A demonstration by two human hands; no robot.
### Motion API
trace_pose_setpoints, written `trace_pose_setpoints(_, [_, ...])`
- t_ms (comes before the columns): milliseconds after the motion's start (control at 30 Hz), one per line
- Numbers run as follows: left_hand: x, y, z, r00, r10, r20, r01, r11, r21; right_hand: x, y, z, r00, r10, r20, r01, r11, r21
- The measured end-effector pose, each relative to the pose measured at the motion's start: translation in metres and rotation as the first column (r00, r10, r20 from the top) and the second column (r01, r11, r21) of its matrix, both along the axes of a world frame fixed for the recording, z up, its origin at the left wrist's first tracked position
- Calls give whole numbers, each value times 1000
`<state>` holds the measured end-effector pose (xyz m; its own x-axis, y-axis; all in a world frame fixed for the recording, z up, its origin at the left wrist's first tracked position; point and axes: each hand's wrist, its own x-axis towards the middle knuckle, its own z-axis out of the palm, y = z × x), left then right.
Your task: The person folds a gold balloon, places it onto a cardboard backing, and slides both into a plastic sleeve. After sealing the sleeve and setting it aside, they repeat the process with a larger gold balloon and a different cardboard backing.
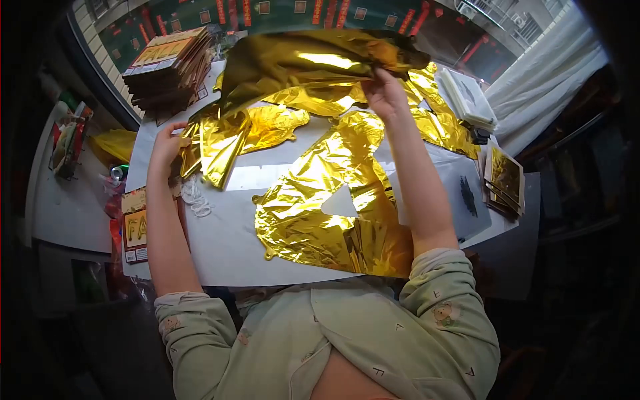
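A flat, uninflated gold foil balloon [287, 70] is stretched in the air between my two hands. My right hand [387, 99] pinches its upper right part, where the foil bunches up. At the left, my left hand [170, 143] has its fingers closed at the hanging edge of gold foil. Below, nearest my body, a gold foil balloon shaped like a letter A [307, 200] lies flat, with a triangular hole and small tabs. More gold foil [443, 127] spreads across the far right of the table, and the lifted balloon hides part of what lies behind it.
The white tabletop [220, 257] carries a stack of printed cardboard packs [163, 73] at the back left. White string [195, 197] lies by my left forearm, near another pack [135, 227]. Clear plastic bags [469, 100] and cards [505, 177] sit on the right. Beyond is a window.
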<state>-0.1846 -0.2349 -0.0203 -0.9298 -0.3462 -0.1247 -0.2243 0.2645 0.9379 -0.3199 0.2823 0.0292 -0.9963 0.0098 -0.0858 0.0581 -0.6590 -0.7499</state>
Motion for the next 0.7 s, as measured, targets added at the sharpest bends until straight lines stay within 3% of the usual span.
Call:
trace_pose_setpoints(133, [0,-38,-3,999,7,39,-16,973,229,11,51,28,991,-112,-66,110,993,-42])
trace_pose_setpoints(233, [6,-48,6,997,74,-17,-70,979,190,33,83,54,958,-226,-176,244,966,89])
trace_pose_setpoints(333, [8,-82,14,990,139,32,-136,987,-86,45,125,70,927,-202,-316,281,932,229])
trace_pose_setpoints(400, [-1,-127,-10,978,168,-122,-194,948,-251,70,126,94,872,-298,-388,412,875,255])
trace_pose_setpoints(433, [-1,-126,-3,977,148,-151,-195,905,-378,80,130,106,856,-259,-447,409,869,279])
trace_pose_setpoints(467, [7,-127,3,958,265,-110,-272,719,-639,92,133,115,819,-298,-490,473,833,285])
trace_pose_setpoints(500, [18,-106,18,942,314,-120,-287,567,-772,100,141,123,794,-308,-524,500,821,276])
trace_pose_setpoints(533, [29,-84,34,923,358,-140,-285,392,-875,99,154,129,759,-317,-569,533,804,263])
trace_pose_setpoints(567, [42,-45,61,912,378,-159,-303,363,-881,114,147,143,703,-393,-593,631,730,264])
trace_pose_setpoints(667, [46,-13,60,941,6,-340,-312,409,-857,134,161,165,574,-479,-665,769,593,237])
trace_pose_setpoints(700, [52,22,63,914,-189,-358,-191,578,-793,143,157,173,512,-475,-716,808,550,213])
